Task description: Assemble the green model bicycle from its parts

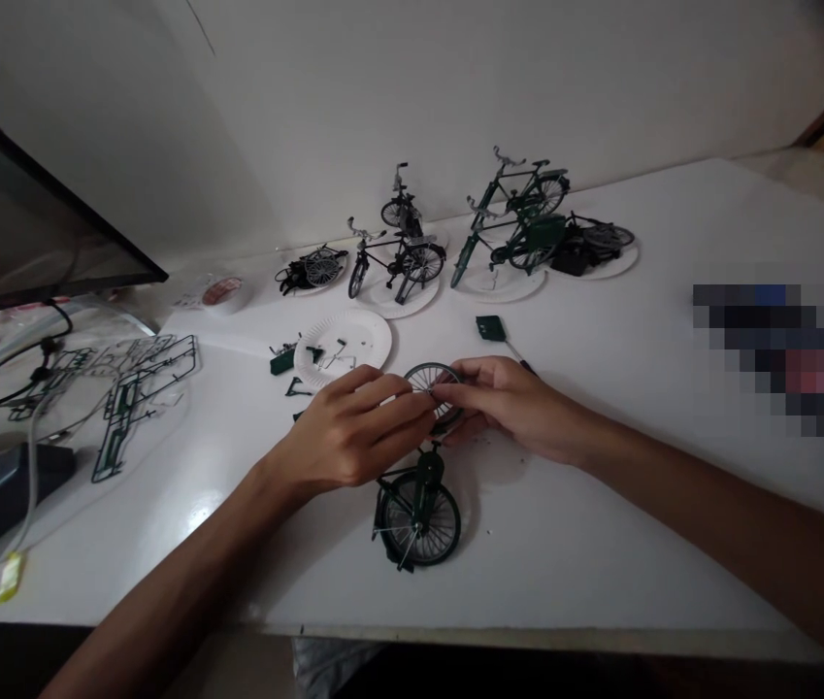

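A dark green model bicycle [418, 519] is held just over the white table, one spoked wheel toward me and the other wheel [433, 377] farther off between my hands. My left hand [364, 427] has its fingers bent over the near side of that far wheel and hides part of the frame. From the other side my right hand [495, 403] pinches the same wheel, with thumb and fingers near its hub. Whatever small part may sit between the fingertips is hidden. Beyond my right hand lie a green piece [490, 328] and a thin tool [519, 357].
A paper plate [375, 335] with small parts lies beyond my left hand. Several finished model bicycles [397, 257] stand on plates by the wall. Parts frames [124, 408], cables, a tape roll [222, 293] and a monitor [33, 214] occupy the left; a blurred patch covers the right.
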`<state>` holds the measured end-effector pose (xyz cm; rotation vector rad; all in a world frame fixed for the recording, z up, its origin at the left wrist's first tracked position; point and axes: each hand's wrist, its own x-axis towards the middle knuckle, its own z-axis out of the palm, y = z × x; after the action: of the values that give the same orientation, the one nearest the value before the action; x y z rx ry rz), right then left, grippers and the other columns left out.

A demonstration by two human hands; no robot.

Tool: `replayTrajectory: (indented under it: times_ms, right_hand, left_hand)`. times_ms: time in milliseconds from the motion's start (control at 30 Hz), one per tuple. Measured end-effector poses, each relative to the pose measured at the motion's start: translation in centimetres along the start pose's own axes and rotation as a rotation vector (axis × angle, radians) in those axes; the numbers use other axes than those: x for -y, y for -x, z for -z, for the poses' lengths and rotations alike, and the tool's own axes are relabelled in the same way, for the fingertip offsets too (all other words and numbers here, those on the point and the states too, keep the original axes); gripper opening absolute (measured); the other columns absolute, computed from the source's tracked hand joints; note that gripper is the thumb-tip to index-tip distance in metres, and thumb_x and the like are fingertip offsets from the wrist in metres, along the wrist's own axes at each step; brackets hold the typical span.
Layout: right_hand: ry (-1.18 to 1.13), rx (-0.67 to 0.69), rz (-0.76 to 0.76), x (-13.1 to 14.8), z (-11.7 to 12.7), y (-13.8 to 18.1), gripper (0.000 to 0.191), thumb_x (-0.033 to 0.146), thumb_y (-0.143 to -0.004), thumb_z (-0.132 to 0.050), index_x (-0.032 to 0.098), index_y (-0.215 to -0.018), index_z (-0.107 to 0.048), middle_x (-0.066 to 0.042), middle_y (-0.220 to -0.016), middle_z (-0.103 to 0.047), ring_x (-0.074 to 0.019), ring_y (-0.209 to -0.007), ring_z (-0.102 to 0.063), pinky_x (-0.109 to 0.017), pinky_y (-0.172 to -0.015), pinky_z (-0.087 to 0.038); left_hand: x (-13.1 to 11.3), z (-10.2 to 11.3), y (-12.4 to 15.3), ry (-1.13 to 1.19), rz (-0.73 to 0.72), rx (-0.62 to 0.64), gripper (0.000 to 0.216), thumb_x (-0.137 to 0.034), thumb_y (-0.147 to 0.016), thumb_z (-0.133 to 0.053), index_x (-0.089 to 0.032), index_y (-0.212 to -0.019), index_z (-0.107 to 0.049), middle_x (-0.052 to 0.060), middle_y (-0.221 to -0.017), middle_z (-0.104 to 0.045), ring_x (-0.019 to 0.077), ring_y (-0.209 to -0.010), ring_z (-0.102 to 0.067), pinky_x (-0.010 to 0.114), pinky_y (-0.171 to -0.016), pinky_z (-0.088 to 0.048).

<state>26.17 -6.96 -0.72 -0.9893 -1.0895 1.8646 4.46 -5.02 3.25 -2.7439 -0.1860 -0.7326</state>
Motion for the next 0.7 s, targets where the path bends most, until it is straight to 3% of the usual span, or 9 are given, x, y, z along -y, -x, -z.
replayTrajectory:
  times_ms: [700]
  right_hand:
    - [0.006, 0.007, -0.004, 0.26, -0.23, 0.24, 0.012, 0.027, -0.086, -0.072, 0.016, -0.091, -0.069, -0.003, -0.083, -0.072, -0.0141, -0.074, -0.073, -0.026, -0.071, -0.063]
  left_hand:
    - [-0.32, -0.26, 0.17, -0.012, 0.006, 0.016, 0.011, -0.011, -0.090, -0.063, -0.013, -0.101, -0.062, 0.005, -0.100, -0.075, 0.0187, -0.085, -0.069, 0.033, -0.069, -0.050]
